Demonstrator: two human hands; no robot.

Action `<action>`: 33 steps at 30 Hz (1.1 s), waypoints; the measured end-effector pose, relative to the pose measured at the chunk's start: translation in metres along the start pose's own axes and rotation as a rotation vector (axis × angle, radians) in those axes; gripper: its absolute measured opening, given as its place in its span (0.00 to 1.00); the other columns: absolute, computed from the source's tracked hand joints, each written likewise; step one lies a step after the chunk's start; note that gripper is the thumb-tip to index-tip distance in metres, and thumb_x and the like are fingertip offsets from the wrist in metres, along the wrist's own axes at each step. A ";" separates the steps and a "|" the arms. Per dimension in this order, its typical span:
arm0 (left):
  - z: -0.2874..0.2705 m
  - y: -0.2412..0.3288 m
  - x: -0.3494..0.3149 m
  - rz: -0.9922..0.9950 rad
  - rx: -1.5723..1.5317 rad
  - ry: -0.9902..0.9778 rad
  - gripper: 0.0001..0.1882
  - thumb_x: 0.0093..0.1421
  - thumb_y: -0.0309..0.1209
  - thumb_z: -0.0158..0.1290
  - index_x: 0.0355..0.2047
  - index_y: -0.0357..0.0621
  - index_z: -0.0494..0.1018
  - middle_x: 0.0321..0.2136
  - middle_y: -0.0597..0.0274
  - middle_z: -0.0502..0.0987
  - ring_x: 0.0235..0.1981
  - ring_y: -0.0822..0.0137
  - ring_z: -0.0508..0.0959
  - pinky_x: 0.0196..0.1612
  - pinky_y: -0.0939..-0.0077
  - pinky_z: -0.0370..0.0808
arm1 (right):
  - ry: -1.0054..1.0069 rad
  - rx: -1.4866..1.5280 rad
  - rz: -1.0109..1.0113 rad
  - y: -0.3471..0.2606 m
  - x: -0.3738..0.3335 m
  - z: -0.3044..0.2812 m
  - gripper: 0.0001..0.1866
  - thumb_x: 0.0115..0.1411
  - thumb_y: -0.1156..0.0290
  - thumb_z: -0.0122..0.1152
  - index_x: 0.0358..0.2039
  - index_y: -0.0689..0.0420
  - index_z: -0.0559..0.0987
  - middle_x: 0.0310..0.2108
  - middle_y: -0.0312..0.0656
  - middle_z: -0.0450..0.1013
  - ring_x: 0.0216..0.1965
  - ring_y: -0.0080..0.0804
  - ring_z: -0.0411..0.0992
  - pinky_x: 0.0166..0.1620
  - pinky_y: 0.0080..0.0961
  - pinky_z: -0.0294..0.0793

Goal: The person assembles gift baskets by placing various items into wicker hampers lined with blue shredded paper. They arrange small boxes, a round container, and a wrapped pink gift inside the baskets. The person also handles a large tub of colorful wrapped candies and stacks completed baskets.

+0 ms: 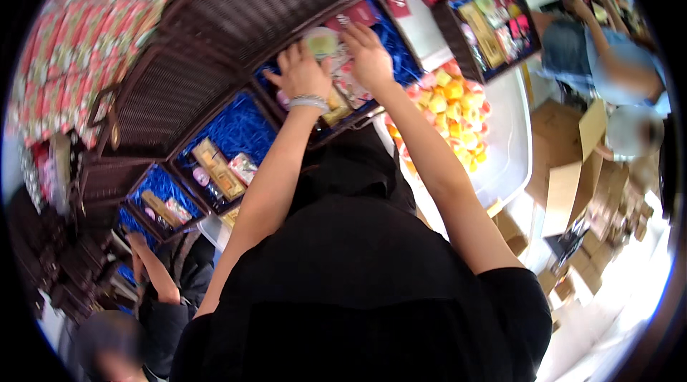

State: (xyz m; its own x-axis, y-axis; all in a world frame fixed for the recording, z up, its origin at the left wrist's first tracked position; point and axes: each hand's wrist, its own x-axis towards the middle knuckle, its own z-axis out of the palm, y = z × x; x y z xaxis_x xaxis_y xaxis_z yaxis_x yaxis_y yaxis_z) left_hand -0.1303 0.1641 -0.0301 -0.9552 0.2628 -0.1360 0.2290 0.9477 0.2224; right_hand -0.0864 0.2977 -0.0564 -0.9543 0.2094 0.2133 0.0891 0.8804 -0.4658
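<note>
A brown woven gift box stands before me, its lid (pixel 261 6) raised and blue shredded paper (pixel 402 60) inside. My left hand (pixel 305 75), a pale bracelet at its wrist, lies over the contents with fingers spread, beside a round pale yellow-green item (pixel 320 42). On that item's other side, my right hand (pixel 369 60) stretches its fingers over the contents, near a dark red card (pixel 358 14). Between my wrists a pink-and-white patterned packet (pixel 348 84) and part of a gold box (pixel 337 113) show. Neither hand grips anything visible; what lies under the palms is hidden.
To the left, similar boxes hold blue paper (pixel 240 124) and gold packs (pixel 217 170). Another filled box (pixel 494 24) sits far right. Yellow-pink pieces (pixel 452 110) fill part of a clear bin (pixel 509 135). Cardboard cartons (pixel 554 135) stand right. Co-workers are at both sides; red-green packs (pixel 86 45) are stacked left.
</note>
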 end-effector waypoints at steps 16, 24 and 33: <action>0.022 0.050 -0.003 1.054 -0.016 -0.092 0.22 0.54 0.35 0.48 0.49 0.41 0.68 0.55 0.57 0.65 0.59 0.59 0.62 0.58 0.45 0.54 | -0.289 -0.180 1.564 0.239 -0.201 0.046 0.32 0.50 0.45 0.59 0.51 0.51 0.69 0.58 0.54 0.54 0.50 0.55 0.65 0.46 0.48 0.70; 0.026 0.097 0.000 0.846 -0.010 -0.327 0.11 0.54 0.34 0.46 0.33 0.42 0.73 0.34 0.60 0.72 0.47 0.62 0.69 0.55 0.55 0.59 | -0.372 -0.285 1.356 0.248 -0.216 0.034 0.34 0.47 0.50 0.63 0.51 0.52 0.65 0.54 0.53 0.58 0.49 0.55 0.66 0.48 0.42 0.69; 0.034 0.092 0.013 0.869 -0.012 -0.555 0.15 0.51 0.24 0.49 0.42 0.42 0.70 0.41 0.55 0.70 0.42 0.55 0.73 0.42 0.63 0.73 | -0.584 -0.368 1.200 0.241 -0.183 -0.003 0.29 0.48 0.58 0.58 0.52 0.51 0.67 0.52 0.51 0.64 0.52 0.52 0.63 0.53 0.42 0.65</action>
State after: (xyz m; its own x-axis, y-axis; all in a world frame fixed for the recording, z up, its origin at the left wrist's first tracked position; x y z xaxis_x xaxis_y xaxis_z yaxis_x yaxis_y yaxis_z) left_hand -0.1152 0.2605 -0.0443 -0.2391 0.9059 -0.3494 0.7947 0.3894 0.4657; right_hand 0.1109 0.4726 -0.2051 -0.2123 0.7849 -0.5822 0.9146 0.3694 0.1645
